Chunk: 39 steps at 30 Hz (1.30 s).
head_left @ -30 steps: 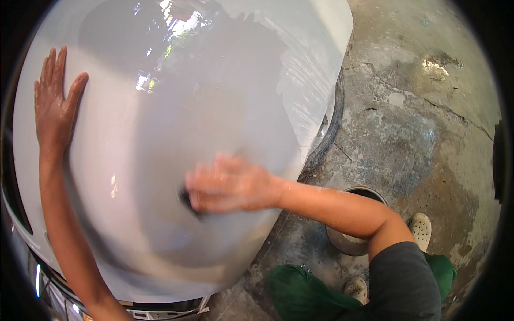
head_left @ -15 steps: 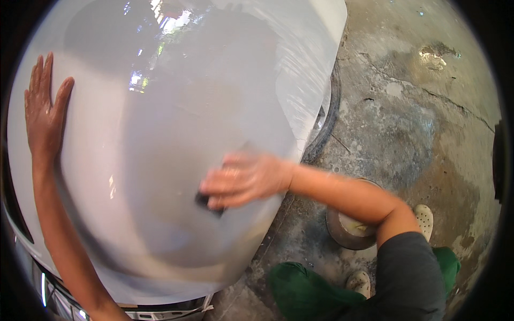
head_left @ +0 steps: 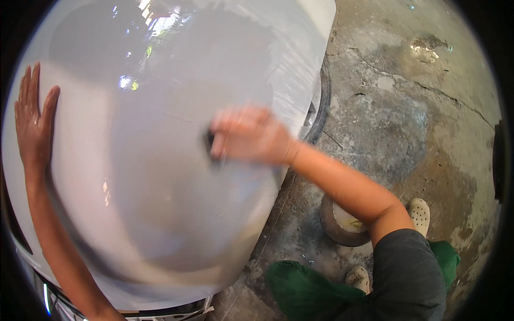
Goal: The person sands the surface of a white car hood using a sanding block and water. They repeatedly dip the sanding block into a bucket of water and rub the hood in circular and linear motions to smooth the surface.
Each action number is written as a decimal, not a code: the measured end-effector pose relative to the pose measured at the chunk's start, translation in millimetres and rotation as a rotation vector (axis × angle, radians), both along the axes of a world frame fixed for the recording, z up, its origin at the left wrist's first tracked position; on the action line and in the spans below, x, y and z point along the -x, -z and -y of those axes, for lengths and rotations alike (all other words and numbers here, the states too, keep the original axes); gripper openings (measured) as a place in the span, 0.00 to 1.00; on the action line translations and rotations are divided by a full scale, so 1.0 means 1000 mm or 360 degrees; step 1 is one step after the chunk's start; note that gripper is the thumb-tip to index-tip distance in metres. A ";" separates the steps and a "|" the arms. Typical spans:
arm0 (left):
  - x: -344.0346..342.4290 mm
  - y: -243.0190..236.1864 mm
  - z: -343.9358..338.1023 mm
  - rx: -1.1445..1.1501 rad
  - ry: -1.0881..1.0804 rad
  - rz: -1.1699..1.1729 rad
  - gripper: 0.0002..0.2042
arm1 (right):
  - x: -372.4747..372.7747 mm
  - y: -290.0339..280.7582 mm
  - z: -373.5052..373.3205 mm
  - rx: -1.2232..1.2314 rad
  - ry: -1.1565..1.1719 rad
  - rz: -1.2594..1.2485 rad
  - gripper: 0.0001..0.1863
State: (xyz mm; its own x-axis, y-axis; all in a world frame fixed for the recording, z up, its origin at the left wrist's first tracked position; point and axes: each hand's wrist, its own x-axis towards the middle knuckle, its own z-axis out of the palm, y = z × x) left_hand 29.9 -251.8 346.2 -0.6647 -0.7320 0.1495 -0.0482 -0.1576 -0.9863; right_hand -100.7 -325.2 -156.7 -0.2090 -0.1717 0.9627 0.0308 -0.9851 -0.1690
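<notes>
A wet, glossy white car hood (head_left: 160, 214) spreads across the left and middle of the view. Flat on its left side rests my left hand (head_left: 35, 125), fingers stretched out and thumb apart. My right hand (head_left: 249, 135), blurred by motion, is closed over a dark sanding block (head_left: 210, 140) on the hood, right of its middle. Only the block's edge shows past my fingertips; the rest is hidden under the hand.
Below my right forearm a round bucket (head_left: 342, 235) with cloudy liquid stands on the wet, cracked concrete floor (head_left: 385, 128). A black tire (head_left: 323, 101) shows beside the hood's right edge. My feet wear pale clogs (head_left: 419, 214). The car's front grille (head_left: 59, 299) lies at lower left.
My right hand has moved up and slightly right over the hood with the sanding block. My left hand stays flat on the hood; the whole view has shifted a little.
</notes>
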 end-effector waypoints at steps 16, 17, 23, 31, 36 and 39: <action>0.000 -0.003 0.001 -0.0023 0.0034 0.0054 0.36 | 0.010 0.003 0.056 -0.0952 0.0141 0.0364 0.26; -0.001 -0.003 0.002 -0.0038 0.0053 0.0020 0.36 | 0.006 -0.008 0.042 -0.1111 0.0139 0.0479 0.26; -0.001 -0.004 0.004 -0.0045 0.0021 0.0014 0.36 | -0.011 -0.007 -0.077 0.0170 -0.0242 -0.0092 0.24; -0.001 -0.003 0.004 -0.0044 0.0055 0.0056 0.36 | 0.013 -0.023 0.060 -0.1171 0.0296 0.0493 0.24; -0.003 -0.005 0.005 -0.0024 0.0035 0.0032 0.36 | -0.016 -0.007 -0.105 -0.0208 -0.0193 0.0009 0.21; -0.004 -0.006 0.005 -0.0043 0.0028 0.0025 0.36 | -0.014 0.033 -0.078 0.0032 -0.0193 -0.0147 0.22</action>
State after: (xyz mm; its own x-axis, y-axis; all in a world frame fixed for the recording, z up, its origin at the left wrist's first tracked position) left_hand 34.3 -256.6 352.2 -0.6795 -0.7239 0.1190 -0.0350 -0.1301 -0.9909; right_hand -86.3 -246.9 -190.0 -0.0984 -0.1707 0.9804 0.1351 -0.9784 -0.1568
